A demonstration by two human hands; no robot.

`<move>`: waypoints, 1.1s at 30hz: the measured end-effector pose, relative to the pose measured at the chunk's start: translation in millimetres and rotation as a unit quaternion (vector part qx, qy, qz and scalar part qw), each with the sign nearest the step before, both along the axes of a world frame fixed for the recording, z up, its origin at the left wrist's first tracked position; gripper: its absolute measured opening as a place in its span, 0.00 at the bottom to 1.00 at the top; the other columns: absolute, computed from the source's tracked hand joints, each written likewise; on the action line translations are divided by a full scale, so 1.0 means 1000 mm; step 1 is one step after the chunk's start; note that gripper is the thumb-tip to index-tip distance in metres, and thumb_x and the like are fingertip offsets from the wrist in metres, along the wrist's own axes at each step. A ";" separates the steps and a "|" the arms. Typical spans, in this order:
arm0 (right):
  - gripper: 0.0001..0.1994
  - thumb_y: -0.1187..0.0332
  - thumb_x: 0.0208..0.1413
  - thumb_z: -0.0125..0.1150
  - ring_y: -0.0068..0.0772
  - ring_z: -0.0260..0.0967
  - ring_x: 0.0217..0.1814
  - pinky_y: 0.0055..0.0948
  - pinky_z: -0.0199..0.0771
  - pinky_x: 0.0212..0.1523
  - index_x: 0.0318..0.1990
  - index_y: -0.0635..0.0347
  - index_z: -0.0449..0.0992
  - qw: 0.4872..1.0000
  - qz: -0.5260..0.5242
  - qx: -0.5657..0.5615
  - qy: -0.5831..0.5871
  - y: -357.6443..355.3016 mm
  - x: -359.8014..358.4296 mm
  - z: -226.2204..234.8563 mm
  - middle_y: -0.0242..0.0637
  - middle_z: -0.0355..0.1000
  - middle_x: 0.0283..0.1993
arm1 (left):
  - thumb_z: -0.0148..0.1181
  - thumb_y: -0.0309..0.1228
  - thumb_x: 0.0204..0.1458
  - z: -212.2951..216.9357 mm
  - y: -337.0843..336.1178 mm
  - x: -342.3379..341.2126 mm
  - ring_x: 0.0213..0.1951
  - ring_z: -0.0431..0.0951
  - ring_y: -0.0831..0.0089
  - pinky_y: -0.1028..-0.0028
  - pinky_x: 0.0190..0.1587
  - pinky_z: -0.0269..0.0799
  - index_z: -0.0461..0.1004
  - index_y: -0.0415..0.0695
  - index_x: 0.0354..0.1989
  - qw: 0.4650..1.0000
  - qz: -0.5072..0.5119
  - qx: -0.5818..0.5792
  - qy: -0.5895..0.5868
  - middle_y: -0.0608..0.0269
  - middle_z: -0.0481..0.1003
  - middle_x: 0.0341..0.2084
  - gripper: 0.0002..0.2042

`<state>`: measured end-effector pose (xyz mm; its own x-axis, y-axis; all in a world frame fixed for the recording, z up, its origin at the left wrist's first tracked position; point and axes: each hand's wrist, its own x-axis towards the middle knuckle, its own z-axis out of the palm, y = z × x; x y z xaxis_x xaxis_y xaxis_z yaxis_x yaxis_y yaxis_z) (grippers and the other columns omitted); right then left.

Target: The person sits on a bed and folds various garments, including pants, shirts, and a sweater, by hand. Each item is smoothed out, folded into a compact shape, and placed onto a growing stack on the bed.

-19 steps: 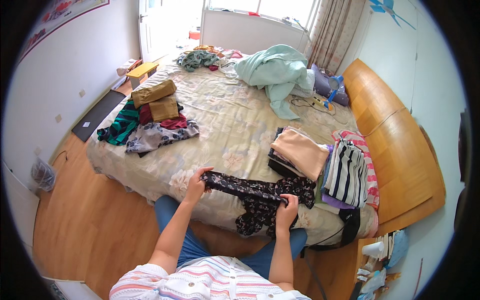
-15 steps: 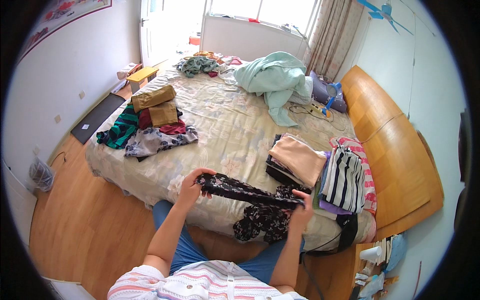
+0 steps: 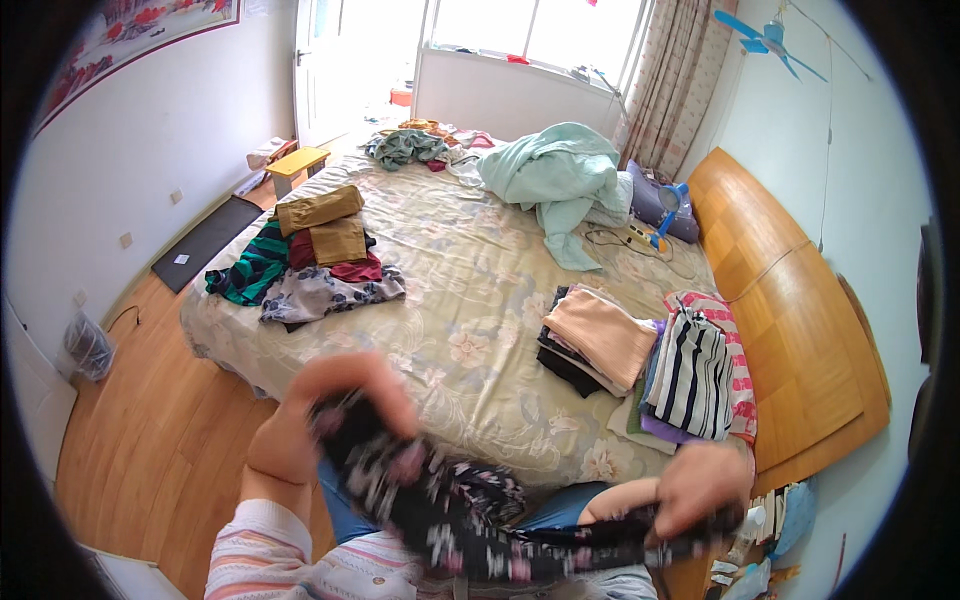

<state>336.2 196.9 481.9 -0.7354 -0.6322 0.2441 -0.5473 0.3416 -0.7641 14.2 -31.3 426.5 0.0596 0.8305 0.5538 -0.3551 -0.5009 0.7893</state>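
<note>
A black garment [image 3: 440, 520] with a pink and white flower print hangs between my two hands, close to my body and partly blurred by motion. At its left end, my left hand [image 3: 362, 388] is closed on the cloth. My right hand [image 3: 700, 487] grips the other end, out past the bed's near edge. The garment sags between them over my lap, and its exact kind cannot be made out. Beyond my right hand lie a folded stack with a peach piece [image 3: 600, 335] on top and another with a black-and-white striped piece [image 3: 692, 375].
The bed [image 3: 470, 290] has a flowered sheet. On its left lies a loose pile with brown trousers [image 3: 335, 215]. Farther back are a mint-green blanket [image 3: 550, 165] and a blue lamp [image 3: 672, 205]. A wooden headboard [image 3: 790, 320] bounds the right; a cluttered surface with books [image 3: 775, 515] stands below it.
Both hands have lifted the garment off the bed and drawn it nearer to my body. My right hand has moved right, my left hand slightly left, and the cloth is stretched wider.
</note>
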 end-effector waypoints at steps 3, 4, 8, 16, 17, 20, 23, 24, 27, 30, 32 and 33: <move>0.17 0.59 0.62 0.48 0.31 0.71 0.25 0.25 0.71 0.27 0.42 0.66 0.75 0.905 -0.405 -0.078 0.106 0.003 -0.059 -0.018 0.42 0.75 0.30 | 0.47 0.42 0.60 0.005 0.047 -0.026 0.19 0.74 0.72 0.78 0.21 0.72 0.73 0.37 0.52 0.969 0.073 -0.235 -0.003 0.63 0.74 0.23 0.22; 0.18 0.57 0.63 0.45 0.29 0.70 0.26 0.25 0.71 0.28 0.40 0.64 0.75 0.816 -0.551 -0.102 0.141 0.014 -0.086 -0.012 0.40 0.74 0.30 | 0.46 0.44 0.60 -0.002 0.076 -0.051 0.16 0.74 0.72 0.77 0.15 0.68 0.74 0.39 0.51 0.966 0.102 -0.236 -0.009 0.60 0.76 0.25 0.22; 0.19 0.63 0.57 0.44 0.56 0.72 0.46 0.45 0.70 0.48 0.47 0.68 0.75 0.528 -0.767 0.130 0.340 0.180 -0.169 0.052 0.58 0.75 0.41 | 0.30 0.41 0.65 0.086 0.183 -0.175 0.35 0.84 0.58 0.71 0.29 0.79 0.69 0.36 0.52 0.910 0.358 -0.158 0.141 0.42 0.79 0.37 0.24; 0.22 0.69 0.58 0.42 0.35 0.79 0.25 0.30 0.81 0.27 0.57 0.69 0.70 0.556 -0.693 -0.062 0.455 0.137 -0.221 0.191 0.51 0.78 0.34 | 0.35 0.24 0.57 0.250 0.176 -0.170 0.28 0.80 0.59 0.67 0.28 0.77 0.72 0.31 0.42 0.850 0.507 0.093 0.110 0.46 0.77 0.31 0.16; 0.22 0.69 0.58 0.42 0.34 0.79 0.24 0.31 0.80 0.29 0.57 0.67 0.71 0.554 -0.698 -0.063 0.449 0.138 -0.222 0.194 0.51 0.78 0.34 | 0.36 0.24 0.57 0.251 0.176 -0.173 0.29 0.80 0.58 0.66 0.30 0.78 0.72 0.31 0.43 0.870 0.476 0.092 0.093 0.46 0.77 0.31 0.16; 0.21 0.68 0.58 0.42 0.40 0.80 0.32 0.37 0.79 0.39 0.56 0.62 0.73 0.556 -0.743 0.056 0.368 0.140 -0.224 0.170 0.52 0.78 0.38 | 0.37 0.25 0.59 0.208 0.166 -0.196 0.35 0.82 0.62 0.66 0.38 0.80 0.70 0.33 0.49 0.817 0.535 0.056 0.210 0.50 0.78 0.38 0.16; 0.17 0.66 0.58 0.45 0.55 0.73 0.49 0.46 0.71 0.50 0.49 0.61 0.76 0.426 -0.784 0.245 0.380 0.148 -0.224 0.092 0.49 0.76 0.46 | 0.39 0.29 0.60 0.124 0.162 -0.177 0.35 0.84 0.57 0.67 0.37 0.80 0.67 0.35 0.50 0.797 0.553 -0.032 0.240 0.41 0.79 0.36 0.16; 0.14 0.65 0.58 0.46 0.55 0.73 0.45 0.48 0.71 0.47 0.44 0.61 0.76 0.469 -0.756 0.238 0.390 0.143 -0.229 0.061 0.49 0.77 0.42 | 0.41 0.29 0.59 0.088 0.156 -0.196 0.34 0.83 0.56 0.65 0.37 0.79 0.70 0.38 0.48 0.721 0.611 -0.052 0.324 0.44 0.79 0.36 0.14; 0.10 0.69 0.57 0.48 0.53 0.73 0.40 0.45 0.73 0.41 0.41 0.52 0.76 0.541 -0.729 0.216 0.359 0.134 -0.227 -0.054 0.44 0.75 0.40 | 0.46 0.29 0.57 -0.032 0.146 -0.201 0.32 0.83 0.58 0.61 0.37 0.76 0.74 0.46 0.42 0.639 0.643 -0.063 0.417 0.52 0.80 0.27 0.10; 0.07 0.71 0.55 0.52 0.47 0.73 0.39 0.44 0.73 0.36 0.40 0.52 0.75 0.570 -0.727 0.229 0.307 0.096 -0.212 -0.175 0.39 0.72 0.40 | 0.44 0.21 0.52 -0.142 0.104 -0.167 0.35 0.82 0.59 0.64 0.36 0.77 0.73 0.44 0.43 0.711 0.596 -0.108 0.356 0.51 0.79 0.36 0.14; 0.09 0.72 0.53 0.53 0.48 0.73 0.37 0.43 0.74 0.35 0.41 0.52 0.75 0.578 -0.729 0.275 0.245 0.072 -0.191 -0.244 0.38 0.73 0.44 | 0.44 0.16 0.47 -0.201 0.079 -0.134 0.42 0.81 0.62 0.69 0.36 0.79 0.73 0.41 0.44 0.799 0.535 -0.171 0.214 0.53 0.79 0.40 0.17; 0.10 0.72 0.52 0.54 0.49 0.74 0.35 0.43 0.75 0.35 0.42 0.51 0.75 0.591 -0.736 0.266 0.193 0.051 -0.182 -0.271 0.38 0.73 0.44 | 0.42 0.14 0.47 -0.224 0.059 -0.120 0.40 0.81 0.61 0.68 0.35 0.81 0.73 0.40 0.44 0.758 0.570 -0.150 0.278 0.54 0.78 0.40 0.18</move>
<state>153.7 248.0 210.8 -0.5384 0.5620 0.6280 0.5445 0.8007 -0.2497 -106.1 28.2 202.7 -0.6375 0.6006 0.4825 0.6031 -0.0006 0.7976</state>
